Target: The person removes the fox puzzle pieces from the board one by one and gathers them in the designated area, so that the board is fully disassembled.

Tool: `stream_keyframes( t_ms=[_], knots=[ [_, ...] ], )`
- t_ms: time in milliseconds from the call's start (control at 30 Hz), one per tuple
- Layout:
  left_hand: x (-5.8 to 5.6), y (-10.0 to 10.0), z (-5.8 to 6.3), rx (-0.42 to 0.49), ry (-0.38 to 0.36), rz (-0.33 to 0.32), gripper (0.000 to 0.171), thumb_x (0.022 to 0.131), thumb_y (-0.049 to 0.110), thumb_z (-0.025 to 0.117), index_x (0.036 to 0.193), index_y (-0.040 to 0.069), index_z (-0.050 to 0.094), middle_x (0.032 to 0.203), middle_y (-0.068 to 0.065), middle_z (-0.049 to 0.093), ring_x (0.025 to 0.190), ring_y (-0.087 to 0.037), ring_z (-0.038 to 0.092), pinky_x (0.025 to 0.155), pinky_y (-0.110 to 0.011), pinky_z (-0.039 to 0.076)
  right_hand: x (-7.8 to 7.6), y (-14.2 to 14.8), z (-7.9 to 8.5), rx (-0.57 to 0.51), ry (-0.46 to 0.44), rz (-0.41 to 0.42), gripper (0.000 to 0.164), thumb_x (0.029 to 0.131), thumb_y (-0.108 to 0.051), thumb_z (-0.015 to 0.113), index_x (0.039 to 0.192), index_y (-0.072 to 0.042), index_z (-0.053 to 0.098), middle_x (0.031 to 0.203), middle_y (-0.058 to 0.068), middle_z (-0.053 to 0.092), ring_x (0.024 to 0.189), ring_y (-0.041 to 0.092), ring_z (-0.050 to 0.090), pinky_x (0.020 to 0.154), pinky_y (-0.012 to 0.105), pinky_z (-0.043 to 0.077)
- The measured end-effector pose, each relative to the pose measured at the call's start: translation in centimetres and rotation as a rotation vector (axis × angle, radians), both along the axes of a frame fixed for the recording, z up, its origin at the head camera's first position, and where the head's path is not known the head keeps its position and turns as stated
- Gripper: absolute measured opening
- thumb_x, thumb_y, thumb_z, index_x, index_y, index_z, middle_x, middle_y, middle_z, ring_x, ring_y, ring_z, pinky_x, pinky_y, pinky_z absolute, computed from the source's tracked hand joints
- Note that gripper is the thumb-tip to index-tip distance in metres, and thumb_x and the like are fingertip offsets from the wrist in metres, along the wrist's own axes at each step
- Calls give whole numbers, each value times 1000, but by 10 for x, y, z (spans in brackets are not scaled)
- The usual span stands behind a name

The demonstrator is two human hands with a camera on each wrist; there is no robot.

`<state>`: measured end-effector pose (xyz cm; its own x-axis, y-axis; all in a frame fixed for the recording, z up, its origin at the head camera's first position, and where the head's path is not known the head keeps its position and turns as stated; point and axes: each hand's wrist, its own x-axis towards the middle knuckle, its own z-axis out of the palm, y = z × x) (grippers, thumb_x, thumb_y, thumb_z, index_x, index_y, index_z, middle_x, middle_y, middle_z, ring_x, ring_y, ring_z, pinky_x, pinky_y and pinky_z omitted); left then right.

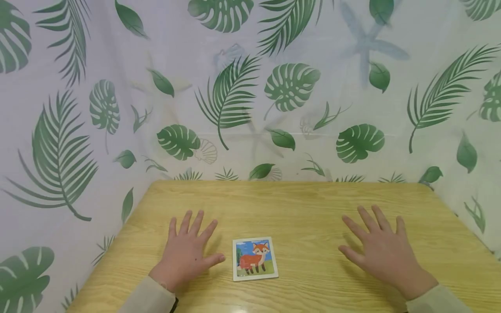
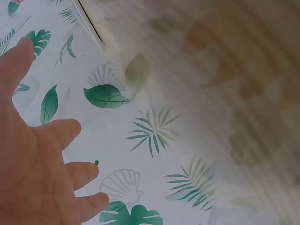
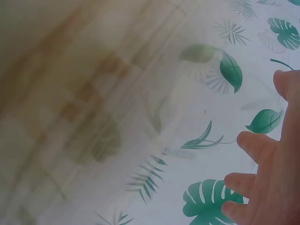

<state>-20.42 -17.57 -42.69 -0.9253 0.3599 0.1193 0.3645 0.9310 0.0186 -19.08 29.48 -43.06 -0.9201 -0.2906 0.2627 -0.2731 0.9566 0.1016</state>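
Note:
A small square fox picture board [image 1: 255, 259] with a white border lies face up on the wooden table, between the two hands and nearer the left one. It shows an orange fox under a blue sky. Just left of it is my left hand [image 1: 187, 256], fingers spread and thumb pointing towards the board with a small gap between. Farther off to the right, my right hand [image 1: 385, 254] has its fingers spread too and holds nothing. The left wrist view shows the left hand [image 2: 42, 150] with straight fingers; the right wrist view shows the right hand [image 3: 269, 164] likewise.
The yellow wood-grain table [image 1: 297, 208] has its far edge against a white curtain [image 1: 250, 104] printed with green leaves, pale shells and starfish. The same cloth hangs along the left and right sides. Light sleeves cover both wrists.

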Motion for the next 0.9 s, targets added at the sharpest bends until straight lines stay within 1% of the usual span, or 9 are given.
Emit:
stream_keyframes(
  t_ms=[133,200,300,500,567,633,767,833,900],
  knots=[
    [-2,3,-2,3,-37,-4,90,87,78,53,159,26,37,166,-16,19,151,-46,10,112,-73,2,-1,-3,0,-16,-8,15,80,92,-76,47,152,-23,49,158,22,36,144,50,25,99,83,14],
    [-2,5,-3,13,-60,-9,90,87,79,52,159,27,36,166,-15,19,151,-46,11,111,-74,5,-1,-6,-1,-32,-11,29,78,92,-75,49,151,-23,50,157,22,37,143,50,27,99,83,15],
    [-5,8,-5,53,-97,-21,90,88,78,53,160,27,35,166,-14,20,150,-47,12,110,-75,7,-2,-13,-2,-58,-9,50,76,93,-73,51,150,-22,52,155,21,40,142,49,31,100,81,18],
    [-10,13,-6,155,-188,-54,93,86,75,59,160,24,35,166,-15,22,149,-49,14,109,-77,10,-4,-31,-4,-124,-31,76,71,94,-67,57,149,-22,53,151,20,46,138,47,38,100,79,25],
    [-12,14,-6,189,-232,-61,95,85,74,62,160,24,34,166,-15,21,149,-49,14,109,-77,9,-5,-39,-3,-154,-41,87,69,94,-65,57,148,-21,54,149,19,48,136,46,42,100,77,29],
    [-14,16,-7,224,-292,-80,96,84,73,64,161,24,33,166,-16,20,149,-49,13,109,-76,8,-5,-47,-4,-192,-55,102,68,95,-64,56,148,-21,54,147,18,50,134,45,44,99,75,32],
    [-16,24,-8,316,-429,-142,97,84,67,68,162,22,31,167,-16,17,150,-47,11,112,-73,7,-5,-63,-4,-298,-81,150,63,96,-59,59,145,-19,57,143,18,54,127,44,52,97,67,40],
    [-16,29,-8,348,-474,-177,98,84,65,70,162,20,30,167,-16,17,151,-45,11,113,-72,8,-5,-71,-3,-357,-110,167,59,97,-55,61,144,-18,58,142,18,55,125,44,54,96,65,42],
    [-16,35,-8,355,-498,-203,98,83,63,73,162,20,31,167,-15,17,151,-44,11,113,-71,9,-6,-79,-2,-408,-152,180,58,98,-52,61,144,-18,59,143,19,55,126,44,54,97,64,42]
  ],
)
